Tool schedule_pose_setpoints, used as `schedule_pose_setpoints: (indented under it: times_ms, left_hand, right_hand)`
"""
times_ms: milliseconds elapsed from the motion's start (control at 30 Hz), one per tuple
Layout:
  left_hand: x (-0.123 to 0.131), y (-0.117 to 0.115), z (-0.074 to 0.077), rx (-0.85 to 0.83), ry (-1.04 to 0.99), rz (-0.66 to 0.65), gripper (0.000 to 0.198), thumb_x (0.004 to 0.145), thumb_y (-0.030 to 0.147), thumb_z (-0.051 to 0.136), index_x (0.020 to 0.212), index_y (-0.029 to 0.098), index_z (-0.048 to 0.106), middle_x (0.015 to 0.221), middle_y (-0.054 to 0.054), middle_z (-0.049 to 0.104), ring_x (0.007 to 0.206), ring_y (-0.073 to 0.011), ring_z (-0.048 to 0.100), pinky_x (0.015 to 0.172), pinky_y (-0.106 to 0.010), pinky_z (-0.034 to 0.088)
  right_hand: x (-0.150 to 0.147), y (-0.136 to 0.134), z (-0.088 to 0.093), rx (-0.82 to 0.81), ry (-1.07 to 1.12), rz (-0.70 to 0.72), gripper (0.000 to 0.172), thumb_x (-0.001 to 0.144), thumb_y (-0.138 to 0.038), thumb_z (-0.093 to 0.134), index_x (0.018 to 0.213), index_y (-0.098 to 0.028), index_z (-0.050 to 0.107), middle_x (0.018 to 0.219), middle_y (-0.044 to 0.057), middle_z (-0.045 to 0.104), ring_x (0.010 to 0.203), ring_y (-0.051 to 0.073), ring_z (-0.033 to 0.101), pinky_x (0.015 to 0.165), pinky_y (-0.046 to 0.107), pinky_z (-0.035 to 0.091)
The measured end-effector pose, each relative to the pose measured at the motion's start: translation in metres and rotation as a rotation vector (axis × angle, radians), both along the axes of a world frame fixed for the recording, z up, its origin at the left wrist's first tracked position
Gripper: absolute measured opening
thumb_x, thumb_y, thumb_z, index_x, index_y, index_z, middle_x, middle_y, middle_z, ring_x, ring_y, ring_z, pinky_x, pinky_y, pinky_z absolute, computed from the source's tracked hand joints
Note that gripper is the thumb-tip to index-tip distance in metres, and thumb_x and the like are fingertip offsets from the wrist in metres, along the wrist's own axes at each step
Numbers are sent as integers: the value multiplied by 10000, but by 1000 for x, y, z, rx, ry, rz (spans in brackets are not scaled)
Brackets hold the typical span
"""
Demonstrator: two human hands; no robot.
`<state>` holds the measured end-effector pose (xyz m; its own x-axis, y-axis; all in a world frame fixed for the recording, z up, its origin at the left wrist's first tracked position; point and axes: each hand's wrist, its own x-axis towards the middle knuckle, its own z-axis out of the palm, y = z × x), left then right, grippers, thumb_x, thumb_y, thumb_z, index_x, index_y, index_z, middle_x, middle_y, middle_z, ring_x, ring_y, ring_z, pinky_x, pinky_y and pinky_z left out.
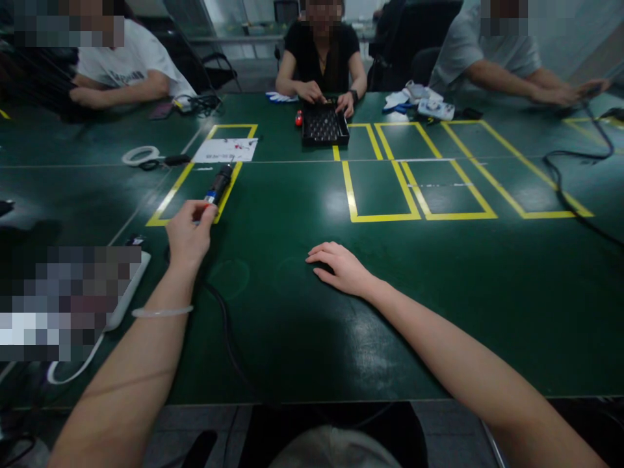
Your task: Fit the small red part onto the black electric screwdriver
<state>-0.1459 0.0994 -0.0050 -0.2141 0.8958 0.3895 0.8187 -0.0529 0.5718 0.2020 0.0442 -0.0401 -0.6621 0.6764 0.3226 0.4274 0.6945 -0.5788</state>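
1. Here's the dark cylindrical tool (221, 182), a smooth-looking round barrel with a shiny blue-and-silver band, slanting away at the left, its far end near the flat white sheet (227, 151).
2. The left hand (189, 231) has it! Thumb and fingers close around the near end, a smooth pale bracelet (162, 312) circling the forearm behind (whether the tool touches the table, I can't tell).
3. Over to the right hand (341, 266): palm down, loosely open, thumb parted from gently bent fingers, low at the glossy green table (302, 195).
4. Between forearms, a black cable (225, 318) curves; straight yellow tape (385, 218) outlines rectangles beyond.
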Motion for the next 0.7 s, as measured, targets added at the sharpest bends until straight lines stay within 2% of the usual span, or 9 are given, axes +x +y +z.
schedule_pose_setpoints:
  times_ms: [67, 133, 267, 367, 433, 533, 633, 700]
  left_hand:
    - [26, -8, 3, -107, -248, -220, 370, 909, 446, 540, 1064, 123, 633, 865, -40, 674, 770, -146, 626, 789, -299, 512]
    - [57, -20, 7, -209, -319, -366, 385, 884, 462, 573, 1061, 130, 658, 858, -52, 690, 767, -157, 648, 737, -282, 519]
    - [106, -47, 12, -372, -151, -641, 377, 867, 449, 624, 1120, 177, 692, 894, -39, 712, 789, -157, 647, 721, -260, 495]
    - [127, -64, 9, -370, 46, -799, 265, 880, 418, 633, 952, 181, 726, 833, -23, 692, 746, -142, 624, 685, -246, 451]
    - [134, -71, 5, -368, 157, -833, 248, 893, 396, 627, 843, 166, 705, 786, -20, 667, 716, -138, 608, 658, -247, 423]
    - [139, -74, 1, -387, 242, -825, 265, 905, 401, 617, 798, 161, 657, 768, -17, 652, 704, -140, 598, 629, -248, 400]
    - [131, -66, 3, -392, 305, -830, 313, 918, 493, 580, 887, 192, 658, 853, -17, 668, 792, -163, 618, 675, -262, 423]
    - [114, -56, 7, -341, 381, -747, 371, 926, 556, 532, 999, 215, 658, 973, -37, 671, 908, -199, 623, 756, -296, 450]
  right_hand:
    - [1, 1, -1, -38, 76, 6, 212, 924, -184, 573, 1119, -166, 654, 1173, 113, 662, 1110, 235, 592, 980, 415, 457]
    - [2, 3, -2, -129, 176, -1, 184, 921, -187, 570, 1080, -166, 661, 1081, 92, 680, 1014, 203, 622, 924, 369, 482]
    - [3, 1, 0, -414, 340, -60, 175, 919, -274, 595, 1063, -182, 635, 866, 13, 669, 738, 128, 601, 701, 264, 486]
    - [0, -3, 3, -514, 385, -40, 234, 893, -342, 645, 1057, -184, 591, 806, -15, 646, 671, 113, 567, 622, 239, 448]
    - [-2, -6, 5, -503, 364, 6, 214, 882, -340, 660, 1003, -182, 581, 785, -18, 633, 675, 117, 567, 620, 240, 441]
    - [-5, -9, 6, -448, 323, 38, 152, 888, -317, 648, 922, -188, 575, 767, -17, 610, 697, 125, 565, 645, 249, 444]
    - [-4, -8, 6, -377, 278, 18, 101, 902, -283, 615, 903, -196, 564, 786, -13, 594, 697, 126, 556, 644, 250, 434]
    - [-2, -7, 5, -298, 234, -18, 73, 904, -255, 600, 902, -198, 555, 823, -4, 587, 713, 128, 556, 657, 253, 429]
